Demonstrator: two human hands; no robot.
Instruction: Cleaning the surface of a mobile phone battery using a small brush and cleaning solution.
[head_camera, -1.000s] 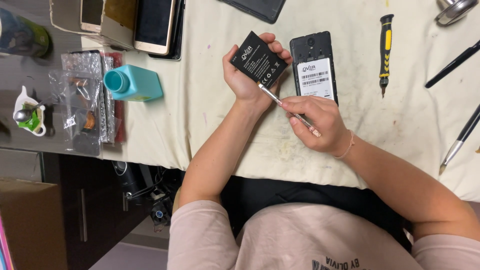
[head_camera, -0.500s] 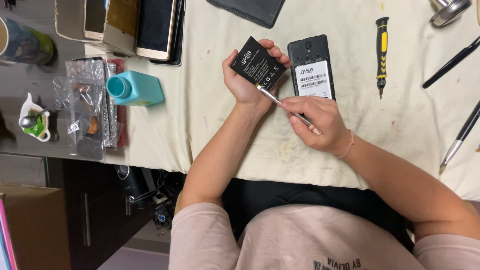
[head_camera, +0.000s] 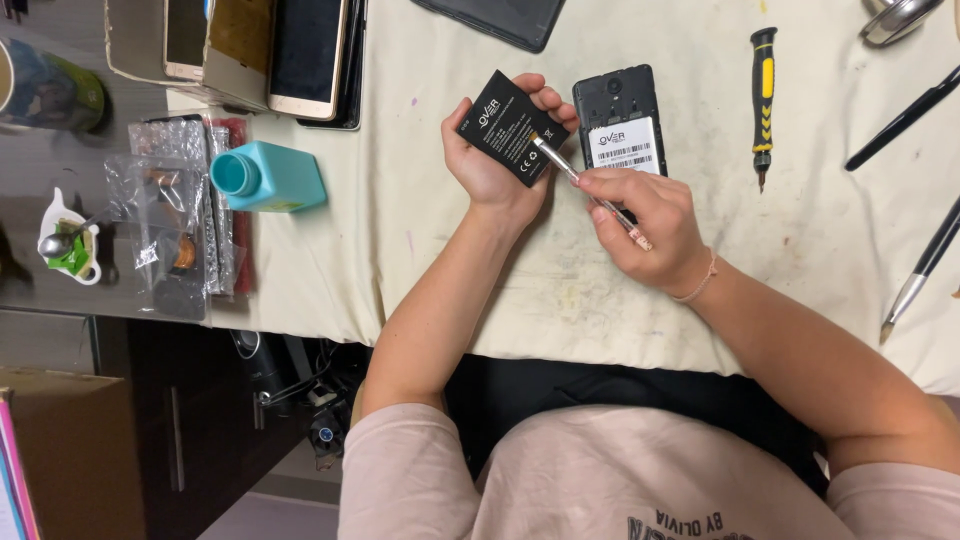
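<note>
My left hand (head_camera: 492, 168) holds a flat black phone battery (head_camera: 510, 126) tilted above the cream cloth. My right hand (head_camera: 648, 228) grips a thin metal tool (head_camera: 588, 190) with a pinkish handle, and its tip touches the battery's right edge. Just right of the battery lies an opened black phone (head_camera: 620, 118) with its back cover off and a white label showing. My right fingers overlap the phone's lower end.
A yellow-and-black screwdriver (head_camera: 763, 88) lies right of the phone, with dark thin tools (head_camera: 905, 105) farther right. A teal bottle (head_camera: 268, 178) and plastic parts bags (head_camera: 170, 215) sit left. Several phones (head_camera: 300, 50) are stacked at top left; a dark device (head_camera: 500, 18) lies at top.
The battery and both hands sit slightly higher in the picture as the view shifted. The tool tip stays at the battery's edge.
</note>
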